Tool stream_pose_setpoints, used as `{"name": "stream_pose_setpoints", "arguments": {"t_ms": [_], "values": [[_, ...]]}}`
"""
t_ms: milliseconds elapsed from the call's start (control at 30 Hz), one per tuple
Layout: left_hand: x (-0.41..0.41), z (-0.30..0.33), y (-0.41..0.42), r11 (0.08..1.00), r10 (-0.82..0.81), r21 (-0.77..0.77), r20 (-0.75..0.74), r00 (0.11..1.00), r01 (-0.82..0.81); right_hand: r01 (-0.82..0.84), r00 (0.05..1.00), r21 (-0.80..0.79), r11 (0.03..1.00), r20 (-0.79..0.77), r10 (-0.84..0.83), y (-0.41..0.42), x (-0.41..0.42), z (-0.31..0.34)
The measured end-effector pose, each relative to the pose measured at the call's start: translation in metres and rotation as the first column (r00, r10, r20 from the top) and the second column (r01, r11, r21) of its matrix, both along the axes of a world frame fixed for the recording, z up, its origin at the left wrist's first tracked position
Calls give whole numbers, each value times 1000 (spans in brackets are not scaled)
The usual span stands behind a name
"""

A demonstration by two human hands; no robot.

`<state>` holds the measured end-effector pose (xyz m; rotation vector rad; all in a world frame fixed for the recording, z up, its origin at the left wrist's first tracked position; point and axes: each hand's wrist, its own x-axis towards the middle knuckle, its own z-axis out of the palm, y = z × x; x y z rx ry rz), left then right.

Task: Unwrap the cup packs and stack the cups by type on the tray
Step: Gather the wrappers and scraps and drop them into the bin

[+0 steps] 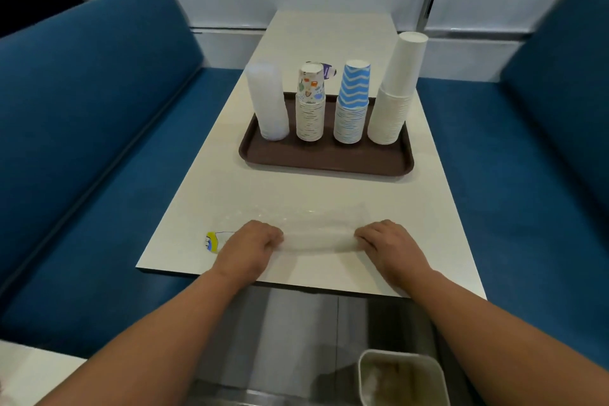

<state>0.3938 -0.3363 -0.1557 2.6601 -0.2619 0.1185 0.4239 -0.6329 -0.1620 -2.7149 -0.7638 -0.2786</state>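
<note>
Purple-labelled item (327, 71) mostly behind cup stacks (310, 102).

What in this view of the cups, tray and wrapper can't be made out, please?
Head view:
- Small purple-and-white item: mostly hidden behind the patterned cup stack.
- Fingertips of left hand and right hand: curled under, hidden.
- Clear wrapper: transparent, edges unclear.
- Bin: cut off by the bottom edge.

Four inverted cup stacks stand in a row on the brown tray (326, 160): translucent plastic (268, 102), multicolour-printed (310, 105), blue zigzag (352, 102), and plain white (397, 89). A clear, emptied wrapper (313, 234) lies flat near the table's front edge.
</note>
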Motion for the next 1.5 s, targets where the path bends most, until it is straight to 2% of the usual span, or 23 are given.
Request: {"name": "stream_pose_setpoints", "arguments": {"t_ms": [100, 233, 300, 367, 400, 500, 567, 667, 733, 767, 833, 867, 933, 1033, 1133, 1200, 1267, 1333, 1400, 1500], "values": [[13, 4, -4, 988, 138, -49, -176, 975, -149, 191, 966, 22, 981, -181, -184, 15, 13, 6], [25, 4, -12, 979, 202, 11, -224, 953, -205, 252, 950, 27, 967, -196, -242, 17, 17, 8], [24, 3, -15, 979, 195, 93, -186, 963, -180, 145, 985, 27, 989, -97, -141, 14, 14, 8], [23, 5, -16, 979, 176, 130, -171, 969, -155, -66, 998, -25, 997, 2, 66, 11, 14, 1], [23, 6, -14, 980, 164, 142, -177, 970, -140, -120, 993, -41, 992, -7, 120, 11, 13, 0], [18, 14, 1, 961, 175, 250, -225, 958, -117, -86, 994, 29, 996, -59, 88, 8, 8, 2], [12, 20, 23, 923, 255, 349, -243, 936, -161, -56, 992, 33, 998, -111, 60, 5, 3, 5], [5, 29, 49, 886, 352, 405, -275, 895, -224, -70, 985, 26, 997, -154, 74, 4, 3, 9], [5, 29, 54, 912, 263, 354, -123, 957, -205, -80, 985, 18, 997, -155, 82, 4, 5, 9], [7, 28, 51, 940, 160, 299, 48, 986, -167, -83, 985, 1, 997, -153, 82, 4, 6, 9], [9, 27, 33, 965, -58, 260, 272, 961, -15, -99, 985, -33, 995, -147, 93, 6, 6, 11], [9, 24, 20, 955, -167, 286, 290, 942, 81, -115, 985, -41, 993, -135, 108, 7, 6, 11], [9, 11, -6, 895, -318, 380, 174, 932, 235, -147, 986, -47, 988, -92, 142, 6, 6, 9], [7, -2, -21, 898, -315, 336, 39, 948, 284, -147, 987, -90, 985, -83, 140, 4, 5, 5], [8, -11, -15, 926, -278, 293, 102, 955, 239, -130, 988, -124, 984, -105, 117, 4, 4, 6], [9, -13, -13, 941, -235, 274, 105, 966, 199, -90, 983, -122, 988, -172, 68, 9, 6, 11], [14, -7, -17, 971, -140, 203, 49, 989, 128, 0, 966, -120, 993, -258, -31, 17, 12, 21], [22, 7, -24, 995, 43, 90, -80, 996, -36, 87, 933, -114, 990, -339, -121, 25, 22, 28], [36, 15, -27, 986, 147, 102, -176, 973, -131, 135, 905, -139, 981, -387, -179, 33, 33, 31], [49, 17, -31, 975, 177, 175, -242, 954, -137, 201, 878, -169, 965, -406, -254, 38, 46, 27]]}}
